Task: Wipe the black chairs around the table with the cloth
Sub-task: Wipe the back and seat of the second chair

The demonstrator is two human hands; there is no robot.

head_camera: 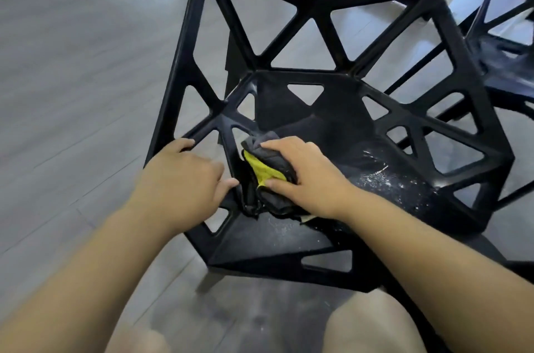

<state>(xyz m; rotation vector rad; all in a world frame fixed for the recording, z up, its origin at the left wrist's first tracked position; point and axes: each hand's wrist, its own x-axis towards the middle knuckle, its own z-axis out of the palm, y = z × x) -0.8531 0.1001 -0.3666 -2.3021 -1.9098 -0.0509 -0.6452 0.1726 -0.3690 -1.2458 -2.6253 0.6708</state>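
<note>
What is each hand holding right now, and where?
The right hand grips the bunched cloth from above; the left hand grips the chair by its left side strut.

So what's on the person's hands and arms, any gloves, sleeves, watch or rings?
Nothing worn that shows. The left hand and right hand are bare: no gloves, rings or bands visible. Both forearms are uncovered to the picture's edge, with no sleeves, watch or cables in view.
</note>
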